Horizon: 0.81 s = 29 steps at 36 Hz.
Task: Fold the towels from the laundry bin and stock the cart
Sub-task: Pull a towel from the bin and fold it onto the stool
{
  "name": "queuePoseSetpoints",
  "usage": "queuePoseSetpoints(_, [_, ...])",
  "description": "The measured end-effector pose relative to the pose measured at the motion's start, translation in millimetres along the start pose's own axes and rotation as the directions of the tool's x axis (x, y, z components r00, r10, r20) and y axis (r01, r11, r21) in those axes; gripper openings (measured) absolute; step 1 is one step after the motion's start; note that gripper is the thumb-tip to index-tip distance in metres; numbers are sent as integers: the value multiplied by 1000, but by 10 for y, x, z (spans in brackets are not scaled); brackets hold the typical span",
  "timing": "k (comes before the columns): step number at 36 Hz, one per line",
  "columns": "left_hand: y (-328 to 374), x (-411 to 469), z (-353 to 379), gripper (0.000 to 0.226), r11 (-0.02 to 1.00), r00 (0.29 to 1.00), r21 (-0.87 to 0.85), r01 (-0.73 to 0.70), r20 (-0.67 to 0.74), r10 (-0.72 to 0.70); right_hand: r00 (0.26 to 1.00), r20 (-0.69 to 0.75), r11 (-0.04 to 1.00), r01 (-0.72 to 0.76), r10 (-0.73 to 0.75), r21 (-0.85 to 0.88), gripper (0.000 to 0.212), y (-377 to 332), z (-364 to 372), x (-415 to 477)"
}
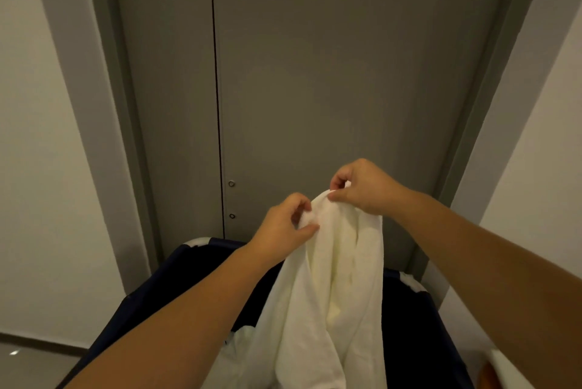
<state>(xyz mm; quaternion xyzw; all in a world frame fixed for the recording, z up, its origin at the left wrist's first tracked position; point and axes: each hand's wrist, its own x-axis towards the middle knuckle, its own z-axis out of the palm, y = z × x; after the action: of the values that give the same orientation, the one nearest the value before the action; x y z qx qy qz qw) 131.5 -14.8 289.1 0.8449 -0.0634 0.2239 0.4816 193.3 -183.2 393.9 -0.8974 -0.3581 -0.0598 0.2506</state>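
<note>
A white towel [327, 288] hangs bunched from both my hands above the dark blue laundry bin [157, 291]. My left hand [283, 228] pinches the towel's top edge between thumb and fingers. Just to the right and slightly higher, my right hand [362, 187] pinches the same edge. The towel's lower part drops into the bin, where more white cloth [236, 344] lies at the bottom.
A grey double door [315, 73] with a grey frame stands directly behind the bin. White walls [41, 168] flank it on both sides. A white edge [510, 369] of something shows at the bottom right corner.
</note>
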Motion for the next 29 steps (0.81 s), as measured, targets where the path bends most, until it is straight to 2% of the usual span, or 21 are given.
queuePoseSetpoints(3, [-13,-14,55,21,999,1000,-42,18,-14,-18,1000,17,999,3,-3,-44,9,-25,-51,-10])
queuePoseSetpoints(6, [-20,-21,114,10,999,1000,29,14,-29,-13,1000,13,998,-14,15,-68,10,-10,-101,-14])
queuePoseSetpoints(10, [-43,-4,199,8,999,997,46,30,-68,-27,999,16,993,-48,50,-108,8,56,-158,-41])
queuePoseSetpoints(12, [-72,8,235,6,995,999,100,18,-31,-15,997,23,990,-67,71,-121,7,85,-174,-56])
queuePoseSetpoints(16, [-107,5,359,21,991,995,117,-62,79,53,996,24,986,-86,90,-146,5,110,-180,-70])
queuePoseSetpoints(20, [-83,32,479,18,970,997,241,41,49,-55,994,38,977,-98,107,-192,6,162,-177,-75])
queuePoseSetpoints(23, [-186,33,484,17,942,986,318,112,85,-145,992,22,970,-120,128,-212,11,265,-193,-90])
queuePoseSetpoints(29, [-444,-123,561,31,932,963,345,113,193,-188,993,8,968,-111,116,-223,9,339,-168,-106])
